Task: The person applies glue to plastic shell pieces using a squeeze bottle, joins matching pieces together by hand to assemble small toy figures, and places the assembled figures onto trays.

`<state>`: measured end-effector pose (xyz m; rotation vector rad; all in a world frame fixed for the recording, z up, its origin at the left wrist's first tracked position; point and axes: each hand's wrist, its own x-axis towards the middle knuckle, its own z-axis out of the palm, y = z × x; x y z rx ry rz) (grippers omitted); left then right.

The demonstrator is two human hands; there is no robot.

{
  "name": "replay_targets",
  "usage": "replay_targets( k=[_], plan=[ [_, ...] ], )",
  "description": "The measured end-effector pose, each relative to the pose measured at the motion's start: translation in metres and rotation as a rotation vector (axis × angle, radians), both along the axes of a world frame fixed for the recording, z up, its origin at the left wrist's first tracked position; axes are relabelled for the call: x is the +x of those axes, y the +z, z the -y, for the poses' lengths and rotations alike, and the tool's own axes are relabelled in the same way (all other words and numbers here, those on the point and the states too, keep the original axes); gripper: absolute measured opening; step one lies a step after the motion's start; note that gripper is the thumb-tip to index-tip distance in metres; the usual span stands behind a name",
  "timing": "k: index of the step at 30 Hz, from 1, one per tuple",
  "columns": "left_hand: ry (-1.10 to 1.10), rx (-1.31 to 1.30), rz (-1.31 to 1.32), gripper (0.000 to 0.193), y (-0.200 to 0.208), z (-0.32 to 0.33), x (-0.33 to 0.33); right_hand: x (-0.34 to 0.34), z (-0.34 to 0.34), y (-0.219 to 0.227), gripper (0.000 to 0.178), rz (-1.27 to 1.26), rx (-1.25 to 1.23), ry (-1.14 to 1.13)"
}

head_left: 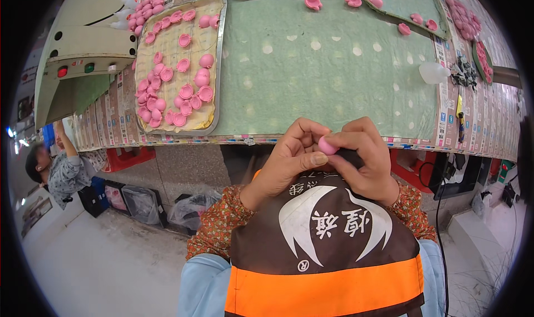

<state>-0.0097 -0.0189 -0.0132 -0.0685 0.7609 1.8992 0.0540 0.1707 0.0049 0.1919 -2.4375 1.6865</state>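
Just off the table's front edge, I pinch a small rounded pink piece (327, 146) between the fingers of both hands. My left hand (293, 160) has its thumb and fingertips closed at the piece's left side. From the other side, my right hand (365, 162) grips it with thumb and curled fingers, which hide part of it. The piece looks like the pink hollow cup shapes (183, 65) on the tray, but its inside is hidden. Beyond my hands, a green spotted mat (328, 83) covers the table.
Left of the mat lies a cloth-lined metal tray (218, 72) of pink pieces. A beige machine (92, 47) with buttons stands farther left. Toward the right are a white plastic bottle (433, 72) and a yellow-handled tool (460, 106). Another person (64, 164) is at far left.
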Motion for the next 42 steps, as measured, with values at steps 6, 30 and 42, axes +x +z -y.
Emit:
replay_targets(
  k=[6,30,42],
  plan=[
    [0.011,-0.053,-0.182,0.039,-0.004,0.001,0.001,0.001,0.005,0.003,0.045,-0.028,-0.019,-0.077],
    [0.069,-0.049,-0.340,0.033,-0.006,-0.004,0.012,-0.001,-0.006,-0.002,0.052,-0.051,0.357,0.037],
    [0.048,0.011,-0.256,0.028,-0.012,-0.006,0.017,0.007,-0.004,-0.008,0.059,-0.243,0.484,0.040]
  ],
)
